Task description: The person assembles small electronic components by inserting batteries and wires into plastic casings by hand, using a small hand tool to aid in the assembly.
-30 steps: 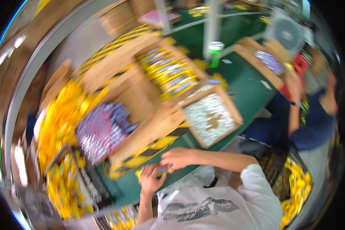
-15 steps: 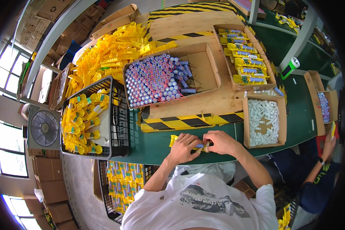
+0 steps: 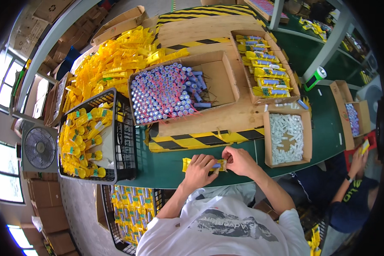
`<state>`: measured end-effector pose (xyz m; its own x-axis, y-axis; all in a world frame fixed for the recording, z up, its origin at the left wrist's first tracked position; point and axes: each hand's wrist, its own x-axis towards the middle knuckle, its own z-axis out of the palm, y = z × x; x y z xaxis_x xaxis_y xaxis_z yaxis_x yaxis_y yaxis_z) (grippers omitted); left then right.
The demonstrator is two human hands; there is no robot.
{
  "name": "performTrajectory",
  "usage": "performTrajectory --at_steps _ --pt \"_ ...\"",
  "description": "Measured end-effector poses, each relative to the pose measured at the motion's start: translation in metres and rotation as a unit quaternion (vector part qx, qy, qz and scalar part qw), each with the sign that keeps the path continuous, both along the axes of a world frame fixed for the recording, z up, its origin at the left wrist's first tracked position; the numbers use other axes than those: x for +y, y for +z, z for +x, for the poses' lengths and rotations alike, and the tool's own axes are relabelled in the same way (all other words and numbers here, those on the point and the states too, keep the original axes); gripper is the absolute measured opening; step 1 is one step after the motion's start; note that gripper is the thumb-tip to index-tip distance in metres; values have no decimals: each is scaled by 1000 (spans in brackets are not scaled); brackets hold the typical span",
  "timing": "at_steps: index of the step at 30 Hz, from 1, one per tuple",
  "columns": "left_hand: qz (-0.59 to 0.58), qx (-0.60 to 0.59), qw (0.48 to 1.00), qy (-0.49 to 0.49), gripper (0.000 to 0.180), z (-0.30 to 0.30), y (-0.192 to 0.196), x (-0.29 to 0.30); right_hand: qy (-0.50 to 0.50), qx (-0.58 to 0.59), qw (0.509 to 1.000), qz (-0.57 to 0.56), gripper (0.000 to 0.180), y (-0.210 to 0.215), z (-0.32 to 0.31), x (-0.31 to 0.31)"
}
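left hand [image 3: 200, 170] is gripping a yellow holder [image 3: 186, 164] with purple cell [image 3: 216, 165], fingers curled. my right hand [image 3: 240, 161] is pinching its right end.

- Holding a yellow casing [image 3: 186, 164] with a purple cell [image 3: 218, 165] in the left hand [image 3: 200, 171], over the green table [image 3: 158, 170].
- Bringing fingertips of the right hand [image 3: 239, 161] to its right end; pinching or only touching, not clear.
- Having nearby a carton [image 3: 267, 143] of white pieces [image 3: 281, 133].
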<state>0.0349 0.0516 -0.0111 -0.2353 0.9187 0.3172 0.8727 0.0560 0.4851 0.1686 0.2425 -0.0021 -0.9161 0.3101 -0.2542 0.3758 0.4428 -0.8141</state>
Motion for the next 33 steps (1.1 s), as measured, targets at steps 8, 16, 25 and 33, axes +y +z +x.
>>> performTrajectory --at_steps 8,16,25,33 --pt "-17 15 999 43 35 18 9 -13 -21 106 994 -26 22 -15 -6 -20" --pt "-29 -26 999 17 24 19 7 14 -25 142 984 104 29 -23 26 -26" --pt "-55 -12 998 35 18 25 15 10 -44 183 978 90 32 -19 44 -46" --pt "-59 -43 996 47 25 17 16 -8 -30 253 949 186 22 -33 26 -58"
